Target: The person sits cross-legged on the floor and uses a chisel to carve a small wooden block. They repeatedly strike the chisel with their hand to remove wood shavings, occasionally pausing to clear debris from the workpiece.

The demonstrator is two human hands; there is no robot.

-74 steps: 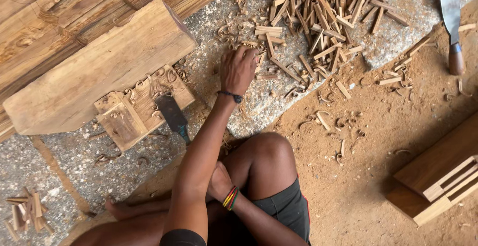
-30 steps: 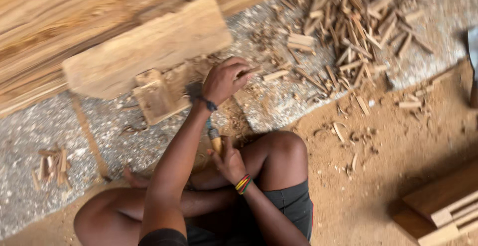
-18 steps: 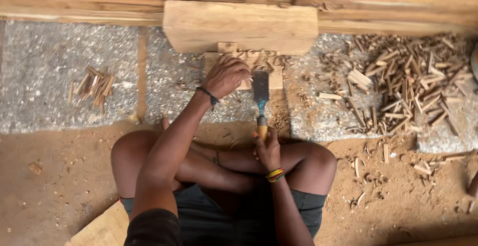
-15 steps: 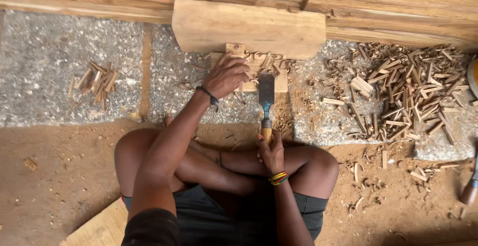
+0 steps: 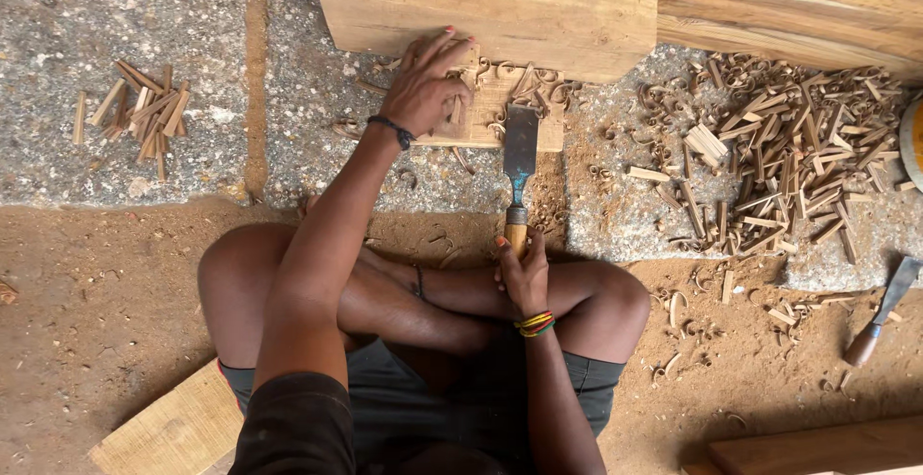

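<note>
My left hand (image 5: 429,83) lies flat, fingers spread, on a small carved wooden piece (image 5: 495,110) that sits on the stone slab against a thick wooden block (image 5: 490,9). My right hand (image 5: 522,270) grips the wooden handle of a wide flat chisel (image 5: 520,162). The chisel blade points away from me and rests on the carved piece just right of my left hand. Curled shavings lie on and around the piece. My crossed bare legs sit below on the dirt.
A heap of wood chips and offcuts (image 5: 769,158) covers the slab at right. A small pile of sticks (image 5: 139,114) lies at left. Another chisel (image 5: 880,312) lies on the dirt at right. Planks (image 5: 178,427) lie near my left leg and at bottom right.
The view swung from the chip pile at right to face the block straight on. My left hand moved onto the carved piece. My right hand brought the chisel up to it.
</note>
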